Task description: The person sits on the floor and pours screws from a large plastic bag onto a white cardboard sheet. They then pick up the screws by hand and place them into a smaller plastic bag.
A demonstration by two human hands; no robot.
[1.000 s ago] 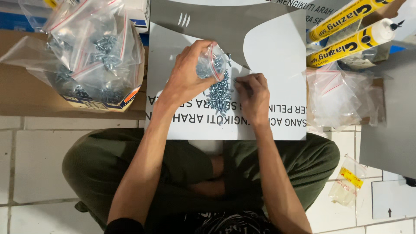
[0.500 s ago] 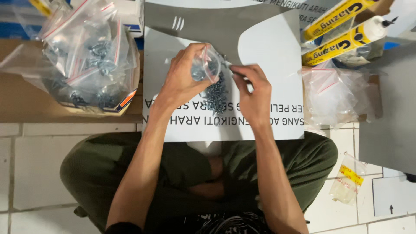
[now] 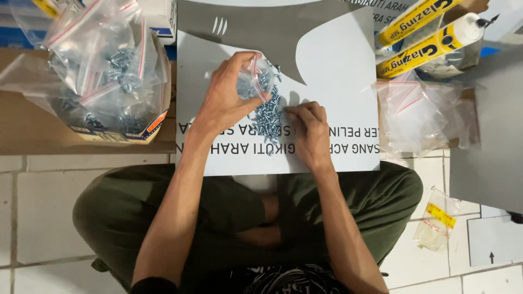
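Observation:
My left hand (image 3: 226,98) grips a small clear zip bag (image 3: 255,81) with a red seal strip, partly filled with silver screws. A loose pile of silver screws (image 3: 267,117) lies on a grey and white printed board (image 3: 338,71) in front of me. My right hand (image 3: 308,130) rests on the board at the pile's right edge, fingers curled and fingertips touching the screws. I cannot tell whether it pinches any of them.
A cardboard box (image 3: 109,125) at the left is heaped with filled screw bags (image 3: 103,65). Empty clear bags (image 3: 422,114) lie at the right, two yellow sealant tubes (image 3: 430,41) at the top right. Another small bag (image 3: 436,218) lies on the tiled floor by my knee.
My left hand has lifted the bag up off the pile and tilted it. My right hand has dropped from the bag's mouth down to the screw pile.

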